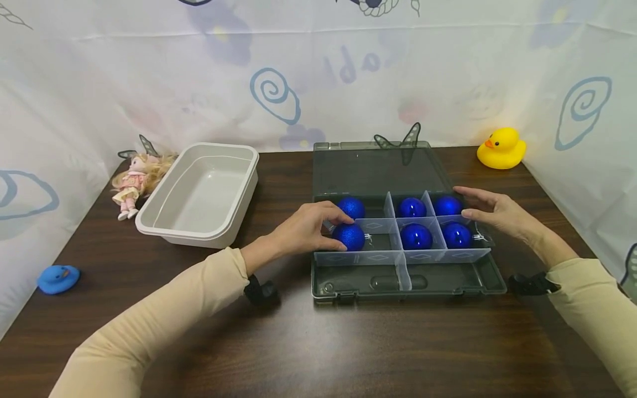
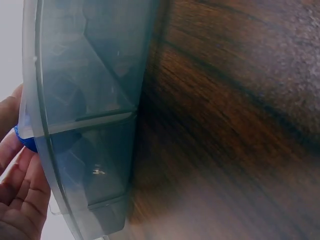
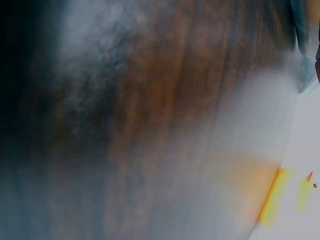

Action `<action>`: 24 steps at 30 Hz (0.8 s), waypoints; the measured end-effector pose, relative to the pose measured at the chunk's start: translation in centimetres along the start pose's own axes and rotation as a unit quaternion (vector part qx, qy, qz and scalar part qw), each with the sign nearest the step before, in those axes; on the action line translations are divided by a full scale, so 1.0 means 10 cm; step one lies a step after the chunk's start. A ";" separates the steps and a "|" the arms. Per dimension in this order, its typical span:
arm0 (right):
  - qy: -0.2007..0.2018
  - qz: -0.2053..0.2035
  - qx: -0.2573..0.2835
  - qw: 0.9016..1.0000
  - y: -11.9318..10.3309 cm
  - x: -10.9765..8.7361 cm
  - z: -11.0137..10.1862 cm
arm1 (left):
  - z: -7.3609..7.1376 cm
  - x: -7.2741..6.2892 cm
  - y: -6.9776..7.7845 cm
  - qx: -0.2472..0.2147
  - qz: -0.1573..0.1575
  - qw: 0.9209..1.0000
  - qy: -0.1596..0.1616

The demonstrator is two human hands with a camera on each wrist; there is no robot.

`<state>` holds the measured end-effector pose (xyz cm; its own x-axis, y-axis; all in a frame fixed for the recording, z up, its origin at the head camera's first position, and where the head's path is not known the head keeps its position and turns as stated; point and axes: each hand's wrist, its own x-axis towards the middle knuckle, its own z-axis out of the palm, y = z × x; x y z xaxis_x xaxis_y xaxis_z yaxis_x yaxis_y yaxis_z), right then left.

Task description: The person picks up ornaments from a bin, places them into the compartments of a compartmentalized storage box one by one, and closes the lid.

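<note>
An open, grey see-through divider box (image 1: 448, 276) lies on the table with several blue Christmas baubles in its compartments. My left hand (image 1: 313, 228) pinches a glittery blue bauble (image 1: 350, 237) between thumb and fingers at the box's left side; its silver cap points right. Just behind it sits another glittery bauble (image 1: 351, 207). Shiny baubles (image 1: 416, 237) fill compartments in the middle and right. My right hand (image 1: 507, 218), thumb and fingers spread apart, is at the box's right edge beside a bauble (image 1: 448, 205); whether it touches the box I cannot tell. The left wrist view shows the box wall (image 2: 95, 65) up close.
A pale grey plastic tub (image 1: 226, 232) stands left of the box. A doll (image 1: 131, 182) leans beside it, and a blue duck (image 1: 58, 279) lies at the left edge. At the back right sits a yellow duck (image 1: 502, 149). A patterned white curtain (image 1: 328, 110) hangs behind the table.
</note>
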<state>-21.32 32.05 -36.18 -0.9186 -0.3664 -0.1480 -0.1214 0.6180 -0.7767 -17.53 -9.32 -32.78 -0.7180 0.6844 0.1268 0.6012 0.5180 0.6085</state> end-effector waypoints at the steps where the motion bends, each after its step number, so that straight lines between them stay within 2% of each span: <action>1: 0.000 -0.001 0.000 1.000 0.00 0.00 0.00 | 0.01 -0.01 -0.01 0.009 0.007 1.000 0.003; 5: -0.004 -0.005 0.003 1.000 -0.01 0.01 -0.01 | 0.02 -0.03 -0.04 0.032 0.031 0.999 0.008; 8: -0.007 -0.005 0.004 1.000 -0.02 0.02 -0.01 | 0.01 -0.04 -0.06 0.023 0.033 0.999 0.021; 10: -0.010 -0.004 0.007 1.000 -0.03 0.03 -0.02 | -0.03 -0.04 -0.09 0.003 0.015 0.999 0.044; 13: -0.012 0.008 0.007 1.000 -0.03 0.03 -0.03 | -0.13 0.00 -0.17 -0.057 -0.055 0.993 0.092; 15: -0.018 0.010 0.011 1.000 -0.03 0.02 -0.05 | -0.20 0.05 -0.25 -0.121 -0.118 0.978 0.120; 18: -0.016 0.004 0.014 1.000 -0.02 0.01 -0.08 | -0.27 0.14 -0.40 -0.226 -0.201 0.941 0.150; 21: 0.012 -0.009 0.030 0.999 -0.01 0.05 -0.12 | -0.32 0.25 -0.52 -0.291 -0.250 0.909 0.162; 24: 0.038 -0.012 0.052 0.998 -0.04 0.16 -0.19 | -0.36 0.36 -0.61 -0.313 -0.285 0.890 0.168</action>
<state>-23.42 32.56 -34.99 -0.9424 -0.3235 -0.0852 -0.1071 0.5331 -0.8393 -25.04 -11.88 -33.20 -0.9713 0.1558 -0.1795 -0.1322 0.2733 0.9528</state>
